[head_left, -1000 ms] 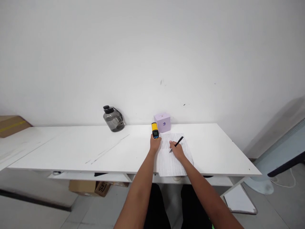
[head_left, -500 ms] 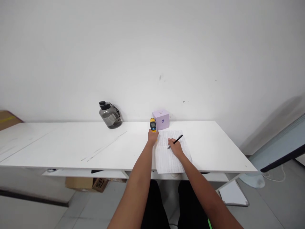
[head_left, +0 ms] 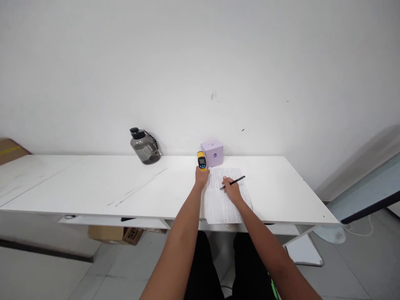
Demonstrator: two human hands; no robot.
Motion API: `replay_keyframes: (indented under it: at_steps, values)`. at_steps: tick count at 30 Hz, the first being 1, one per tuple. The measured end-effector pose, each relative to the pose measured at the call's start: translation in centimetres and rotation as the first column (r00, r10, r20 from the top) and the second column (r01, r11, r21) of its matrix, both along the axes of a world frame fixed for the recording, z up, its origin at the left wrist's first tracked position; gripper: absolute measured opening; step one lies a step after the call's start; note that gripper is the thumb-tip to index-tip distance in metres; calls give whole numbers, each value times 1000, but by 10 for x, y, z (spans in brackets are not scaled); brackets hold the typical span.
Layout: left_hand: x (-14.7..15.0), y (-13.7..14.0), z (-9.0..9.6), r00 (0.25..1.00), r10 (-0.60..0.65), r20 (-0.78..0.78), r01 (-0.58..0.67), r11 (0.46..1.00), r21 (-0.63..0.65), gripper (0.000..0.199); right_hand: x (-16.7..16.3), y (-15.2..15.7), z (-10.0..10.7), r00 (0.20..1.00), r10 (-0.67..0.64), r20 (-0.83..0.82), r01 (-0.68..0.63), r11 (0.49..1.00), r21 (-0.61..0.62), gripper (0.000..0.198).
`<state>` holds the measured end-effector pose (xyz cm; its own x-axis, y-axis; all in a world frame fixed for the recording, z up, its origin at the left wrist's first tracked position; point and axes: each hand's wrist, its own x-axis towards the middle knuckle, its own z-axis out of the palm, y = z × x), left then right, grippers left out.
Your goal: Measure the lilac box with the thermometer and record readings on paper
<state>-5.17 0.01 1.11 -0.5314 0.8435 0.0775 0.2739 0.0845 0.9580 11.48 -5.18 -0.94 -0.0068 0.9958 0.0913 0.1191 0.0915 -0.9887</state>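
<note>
My left hand (head_left: 202, 176) is closed around the handle of a yellow and black infrared thermometer (head_left: 202, 161), whose small screen and blue buttons face me. Just behind it stands a lilac box (head_left: 214, 154) with a dark emblem on its front. In my right hand (head_left: 232, 191) a black pen (head_left: 237, 180) is pinched, its tip down at the left over a sheet of paper (head_left: 222, 210) covered in faint print. The right hand rests on that paper. Whether the tip touches it, I cannot tell.
A grey, see-through water jug (head_left: 145, 148) with a black cap leans on the white table (head_left: 84, 179) near the wall. Cardboard boxes sit at the far left (head_left: 11, 151) and under the table (head_left: 114, 234). A pale appliance (head_left: 368, 196) stands on the right.
The pen has tipped to a flatter slant as my right hand shifts slightly. My left hand keeps its hold on the thermometer. The whole view has shifted a little.
</note>
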Motion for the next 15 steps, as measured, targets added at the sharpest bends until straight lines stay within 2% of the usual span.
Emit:
replay_keyframes:
  at_steps: [3,7,11,13,15]
  values:
    - [5,-13,-7,1000,-3,-17,4,999,49,25,0,0,-1,1000,23,-17,-23,1000,10,45]
    - [9,-24,-15,995,104,-4,-103,990,98,23,1,5,-5,993,114,-43,-116,992,-46,38]
    - [6,-24,-14,1000,22,-10,-20,993,114,26,7,18,-6,974,220,-54,-224,972,-73,26]
    - [5,-23,-13,1000,29,-7,-27,991,128,26,14,22,-4,953,292,-79,-300,947,-116,22]
    - [4,-24,-13,999,38,-11,-36,988,150,26,20,22,-1,945,311,-101,-322,939,-122,20]
